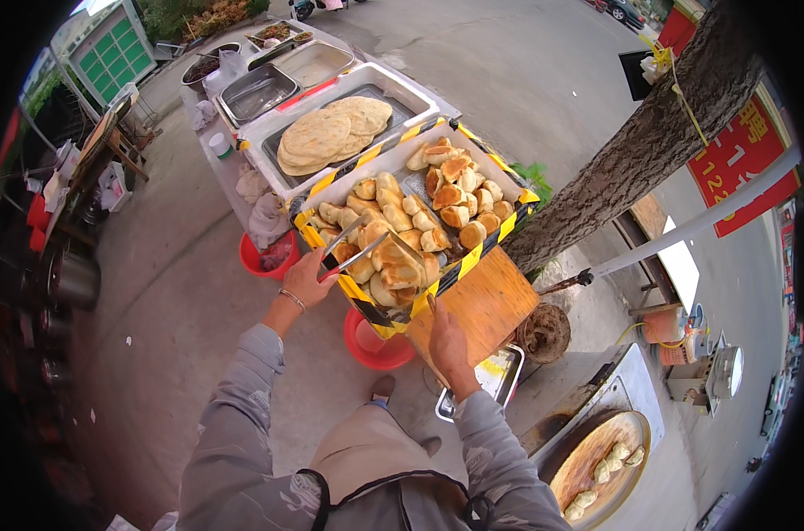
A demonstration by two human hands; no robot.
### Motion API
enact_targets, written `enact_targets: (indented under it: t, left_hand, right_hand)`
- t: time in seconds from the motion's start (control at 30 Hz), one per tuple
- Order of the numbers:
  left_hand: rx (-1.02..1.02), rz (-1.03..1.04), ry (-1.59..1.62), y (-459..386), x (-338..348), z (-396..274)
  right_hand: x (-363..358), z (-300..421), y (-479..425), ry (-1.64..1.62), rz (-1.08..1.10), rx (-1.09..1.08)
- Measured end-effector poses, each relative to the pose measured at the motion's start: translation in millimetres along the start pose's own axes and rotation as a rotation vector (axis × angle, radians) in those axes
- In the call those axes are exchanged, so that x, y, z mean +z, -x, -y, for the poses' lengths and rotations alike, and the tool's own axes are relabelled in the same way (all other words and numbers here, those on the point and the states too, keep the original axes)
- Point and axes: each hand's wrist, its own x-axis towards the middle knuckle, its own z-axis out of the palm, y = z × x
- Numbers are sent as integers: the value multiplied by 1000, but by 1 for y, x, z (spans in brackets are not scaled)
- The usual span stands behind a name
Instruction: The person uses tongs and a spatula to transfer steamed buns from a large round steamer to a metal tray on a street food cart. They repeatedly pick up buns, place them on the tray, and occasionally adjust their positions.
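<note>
My left hand (304,277) grips a pair of metal tongs (366,252) with red on the handle. The tongs' arms are apart and reach over browned filled buns (395,212) in a foam box (465,135) edged with yellow-and-black tape. At the box's near right corner, my right hand (450,342) is curled round a thin dark handle (432,303). What that handle belongs to is hard to make out; a flat edge shows among the nearest buns. More browned buns (450,194) fill the box's right side, some tipped on edge.
Beyond stands a white foam box (408,93) with stacked flatbreads (335,129). A wooden board (488,299) and red basins (382,345) are close by. On my right, a round griddle (574,458) holds several pale buns (618,455). A tree trunk (614,159) leans past the box.
</note>
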Motion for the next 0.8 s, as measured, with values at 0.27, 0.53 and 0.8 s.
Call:
enact_targets:
  t: [0.27,0.53,0.8]
  left_hand:
    - [77,-60,57,17,0,-92]
    - [484,372,342,140,127,-319]
    - [801,787,423,296,302,-572]
  right_hand:
    - [-64,-88,121,-733,-383,191]
    - [-172,-190,471,-861,-734,721]
    - [-201,-236,708,-974,-757,1271]
